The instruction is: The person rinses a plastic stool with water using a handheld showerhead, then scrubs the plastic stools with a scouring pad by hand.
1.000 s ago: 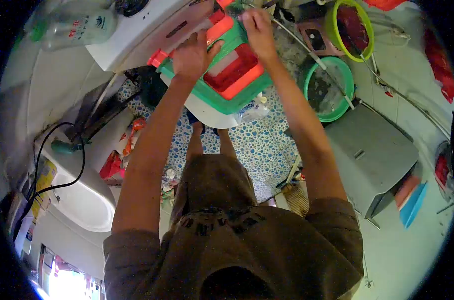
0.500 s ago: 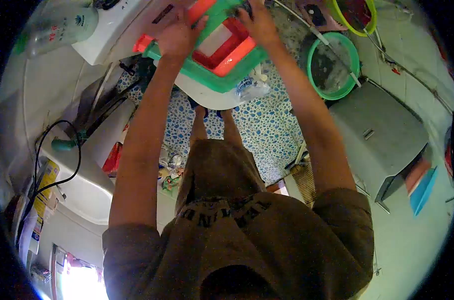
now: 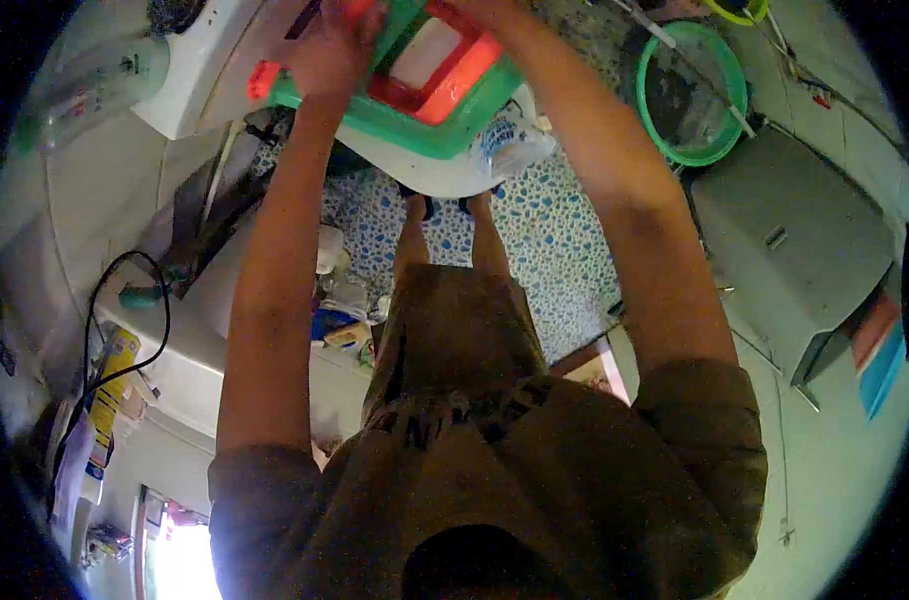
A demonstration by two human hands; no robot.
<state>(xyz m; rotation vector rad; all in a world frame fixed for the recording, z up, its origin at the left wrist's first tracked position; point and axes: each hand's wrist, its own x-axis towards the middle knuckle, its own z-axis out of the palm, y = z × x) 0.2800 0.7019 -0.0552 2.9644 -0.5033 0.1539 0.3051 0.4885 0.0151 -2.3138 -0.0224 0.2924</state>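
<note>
While the green-and-red plastic tub (image 3: 415,137) sits upper centre of frame, left grip (image 3: 333,50) over its left side, right grip (image 3: 490,9) at the top edge, both closures unclear, it looks light, stiff, possibly slick, best held by opposite rims.

dim, grainy fisheye view, black edges
a window (image 3: 185,560) glares white, well below the softly blurred left hand (image 3: 330,52).

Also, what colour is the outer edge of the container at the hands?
The container's outer edge is green, seen best in the head view.
</note>
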